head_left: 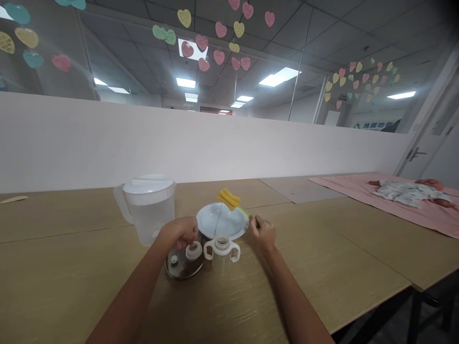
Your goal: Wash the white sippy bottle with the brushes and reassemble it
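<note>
My right hand (pixel 263 232) is closed around the green handle of a sponge bottle brush (pixel 229 198). Its yellow sponge head is raised over a white bowl (pixel 206 220). Curled fingers of my left hand (pixel 185 231) point down over a round metal tray (pixel 183 271), right by a white bottle collar (pixel 194 250); whether they grip anything is hidden. A small white piece (pixel 174 260) also lies on the tray. Between my hands, in front of the bowl, a clear baby bottle (pixel 221 260) with two white side handles stands upright, its mouth uncovered.
A lidded clear pitcher (pixel 150 210) holding water stands left of the bowl. On the right, a baby-like figure (pixel 409 192) in patterned clothes lies on a pink cloth (pixel 351 186). A pale flat strip (pixel 14 199) is at far left. A white wall (pixel 215 148) borders the table (pixel 322 253).
</note>
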A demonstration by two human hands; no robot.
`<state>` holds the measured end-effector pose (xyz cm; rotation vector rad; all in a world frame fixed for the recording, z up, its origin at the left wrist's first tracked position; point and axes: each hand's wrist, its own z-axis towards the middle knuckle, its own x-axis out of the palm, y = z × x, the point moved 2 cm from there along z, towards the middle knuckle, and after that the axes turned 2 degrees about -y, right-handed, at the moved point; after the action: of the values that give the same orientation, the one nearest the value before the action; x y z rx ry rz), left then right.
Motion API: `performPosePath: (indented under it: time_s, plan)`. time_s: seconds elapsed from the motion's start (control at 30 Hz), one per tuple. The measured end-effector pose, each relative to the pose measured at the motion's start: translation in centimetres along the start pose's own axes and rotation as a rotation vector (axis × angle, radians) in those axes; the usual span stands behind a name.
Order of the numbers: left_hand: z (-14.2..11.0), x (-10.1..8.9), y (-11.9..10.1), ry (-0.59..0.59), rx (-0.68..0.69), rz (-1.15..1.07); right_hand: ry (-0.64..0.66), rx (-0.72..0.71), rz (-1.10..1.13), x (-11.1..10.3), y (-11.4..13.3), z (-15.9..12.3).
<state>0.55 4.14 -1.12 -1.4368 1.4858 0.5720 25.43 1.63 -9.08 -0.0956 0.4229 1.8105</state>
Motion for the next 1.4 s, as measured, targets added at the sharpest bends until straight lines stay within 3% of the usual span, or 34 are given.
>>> performPosePath:
  time_s: [0.27, 1.03, 1.4]
  plan:
    - [0.3, -0.5, 1.0, -0.009, -0.010, -0.006, 0.009, 0.004, 0.001, 0.0, 0.0, 0.0]
    - [0.6, -0.1, 0.6, 0.017, 0.036, -0.063, 0.010, -0.003, -0.003, -0.1, 0.1, 0.1]
    - [1.3, 0.4, 1.3, 0.054, -0.042, -0.081, 0.004, -0.016, -0.001, -0.2, 0.1, 0.1]
